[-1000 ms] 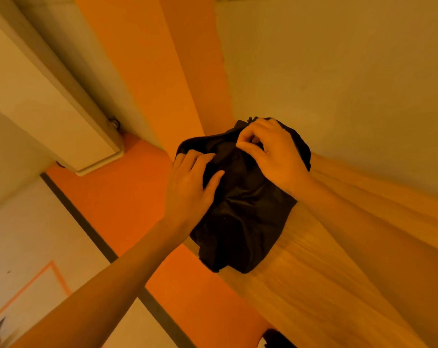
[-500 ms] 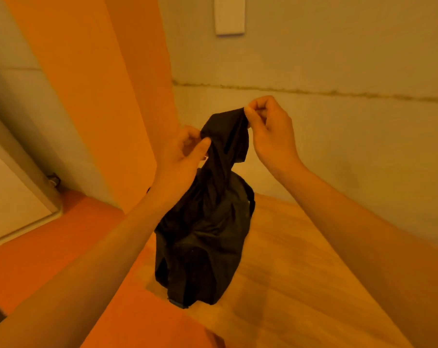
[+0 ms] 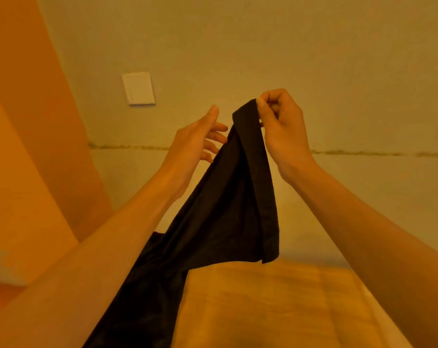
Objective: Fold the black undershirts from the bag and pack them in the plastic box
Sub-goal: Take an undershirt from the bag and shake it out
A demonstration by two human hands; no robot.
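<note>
A black undershirt (image 3: pixel 228 212) hangs in the air in front of me, drawn up into a long drape that runs down to the lower left. My right hand (image 3: pixel 280 129) pinches its top edge between thumb and forefinger. My left hand (image 3: pixel 197 139) is beside the cloth on the left, fingers straight and spread, their tips touching or nearly touching the fabric. The bag and the plastic box are out of view.
A wooden table top (image 3: pixel 275 305) lies below the shirt. Behind it stands a pale wall with a white switch plate (image 3: pixel 138 88). An orange panel (image 3: pixel 29 146) fills the left side.
My right hand has lifted the shirt's edge higher and the bundle has stretched out long. My left hand has let go of the cloth and opened. The view has tilted upward.
</note>
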